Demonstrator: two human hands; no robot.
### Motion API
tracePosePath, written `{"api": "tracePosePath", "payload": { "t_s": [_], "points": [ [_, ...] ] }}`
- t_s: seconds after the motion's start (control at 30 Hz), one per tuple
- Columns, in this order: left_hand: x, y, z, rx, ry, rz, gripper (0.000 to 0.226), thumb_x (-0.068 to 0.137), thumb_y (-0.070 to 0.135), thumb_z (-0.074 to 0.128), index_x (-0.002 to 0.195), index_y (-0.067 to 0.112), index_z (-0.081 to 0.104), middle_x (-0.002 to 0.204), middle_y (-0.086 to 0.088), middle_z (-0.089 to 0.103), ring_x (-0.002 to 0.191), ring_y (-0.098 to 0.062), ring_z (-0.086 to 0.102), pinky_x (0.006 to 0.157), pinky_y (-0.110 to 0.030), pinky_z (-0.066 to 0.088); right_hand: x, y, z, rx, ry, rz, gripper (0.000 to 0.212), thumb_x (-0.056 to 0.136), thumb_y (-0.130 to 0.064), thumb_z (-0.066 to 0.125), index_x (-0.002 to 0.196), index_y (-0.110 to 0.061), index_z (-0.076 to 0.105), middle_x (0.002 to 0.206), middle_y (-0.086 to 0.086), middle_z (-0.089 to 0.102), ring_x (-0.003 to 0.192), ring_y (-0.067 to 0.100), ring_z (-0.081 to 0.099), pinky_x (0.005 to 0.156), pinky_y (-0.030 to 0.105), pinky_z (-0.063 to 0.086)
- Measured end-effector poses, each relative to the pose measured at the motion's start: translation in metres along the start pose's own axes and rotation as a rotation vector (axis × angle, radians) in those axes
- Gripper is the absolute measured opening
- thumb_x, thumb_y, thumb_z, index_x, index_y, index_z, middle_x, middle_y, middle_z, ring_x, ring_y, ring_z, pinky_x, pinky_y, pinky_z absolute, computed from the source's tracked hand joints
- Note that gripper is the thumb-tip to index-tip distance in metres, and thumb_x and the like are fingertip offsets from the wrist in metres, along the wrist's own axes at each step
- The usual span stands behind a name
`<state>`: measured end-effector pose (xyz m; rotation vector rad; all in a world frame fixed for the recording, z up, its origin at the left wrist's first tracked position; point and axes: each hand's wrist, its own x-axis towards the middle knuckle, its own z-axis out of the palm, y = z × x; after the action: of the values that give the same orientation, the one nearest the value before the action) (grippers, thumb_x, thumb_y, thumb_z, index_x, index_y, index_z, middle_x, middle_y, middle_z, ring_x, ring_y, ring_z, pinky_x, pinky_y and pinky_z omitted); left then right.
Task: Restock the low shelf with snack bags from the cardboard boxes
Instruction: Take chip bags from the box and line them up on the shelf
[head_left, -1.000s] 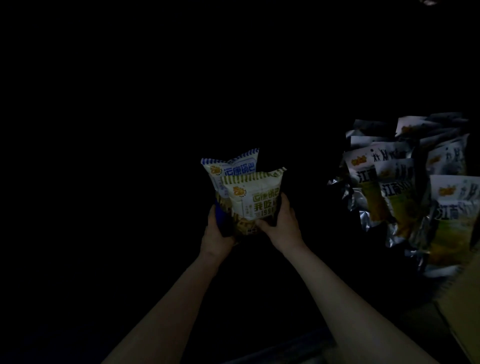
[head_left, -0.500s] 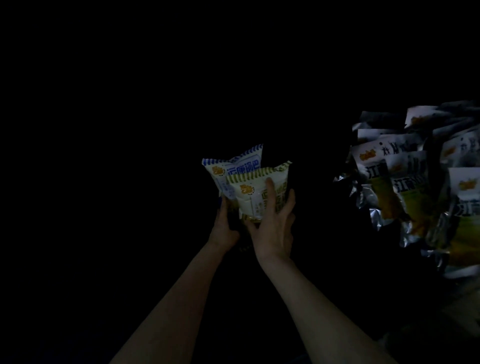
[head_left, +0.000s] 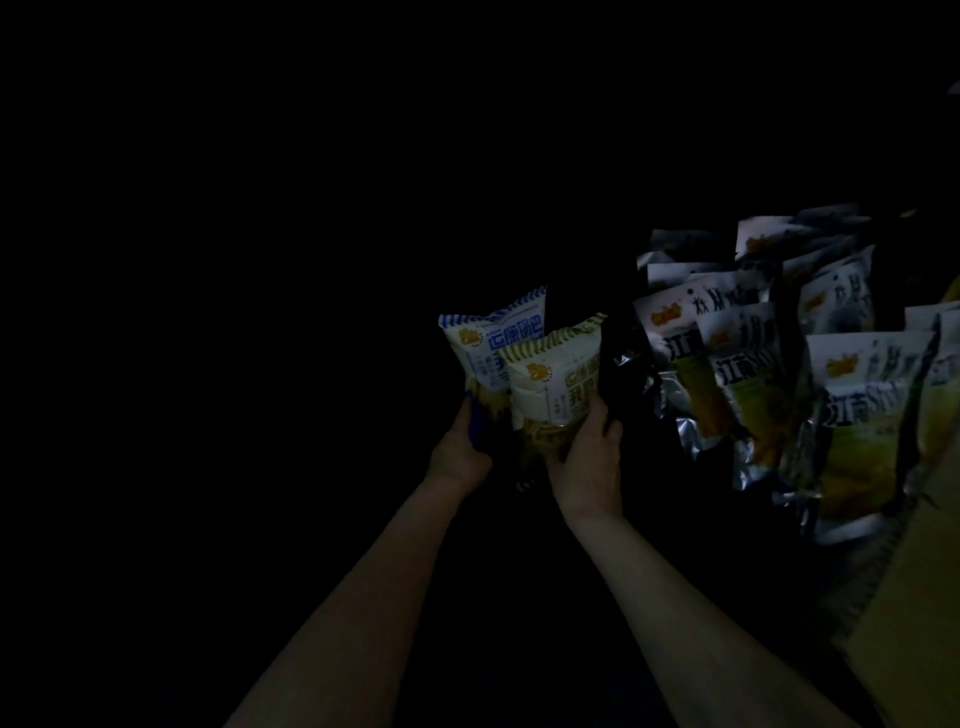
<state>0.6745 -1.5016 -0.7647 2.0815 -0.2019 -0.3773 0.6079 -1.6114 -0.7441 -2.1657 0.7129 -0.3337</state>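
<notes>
The scene is very dark. Two small snack bags stand upright at the centre: a white bag with blue stripes (head_left: 493, 343) behind, and a white bag with green stripes (head_left: 556, 379) in front. My left hand (head_left: 462, 447) holds the lower left side of the blue bag. My right hand (head_left: 589, 457) grips the lower right of the green bag, thumb on its front. The shelf surface under them is lost in darkness.
Several larger white-and-yellow snack bags (head_left: 862, 415) with silver edges stand in rows to the right. A cardboard box edge (head_left: 914, 597) shows at the lower right. Everything to the left and above is black.
My right hand slid from flat across the green bag's front down to its lower right corner. The bags stay upright in about the same spot.
</notes>
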Motion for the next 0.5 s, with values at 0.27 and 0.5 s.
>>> {"api": "tracePosePath", "payload": {
  "t_s": [0.27, 0.5],
  "points": [
    [-0.066, -0.018, -0.029, 0.127, 0.157, 0.147, 0.075, 0.088, -0.004, 0.052, 0.149, 0.022, 0.018, 0.147, -0.009, 0.036, 0.131, -0.021, 0.039, 0.109, -0.030, 0.036, -0.042, -0.022, -0.019, 0.092, 0.006, 0.079, 0.080, 0.084, 0.000, 0.062, 0.146, -0.019, 0.015, 0.141, 0.013, 0.023, 0.127, 0.034, 0.039, 0.105, 0.039, 0.036],
    [-0.124, 0.027, -0.045, 0.099, 0.268, 0.450, 0.066, 0.085, -0.007, 0.053, 0.144, 0.015, 0.033, 0.133, -0.012, 0.046, 0.120, -0.023, 0.049, 0.102, -0.032, 0.042, -0.119, -0.066, -0.099, 0.040, 0.087, -0.445, 0.071, 0.089, -0.005, 0.059, 0.146, -0.017, 0.018, 0.144, 0.006, 0.019, 0.129, 0.022, 0.036, 0.097, 0.018, 0.034]
  ]
}}
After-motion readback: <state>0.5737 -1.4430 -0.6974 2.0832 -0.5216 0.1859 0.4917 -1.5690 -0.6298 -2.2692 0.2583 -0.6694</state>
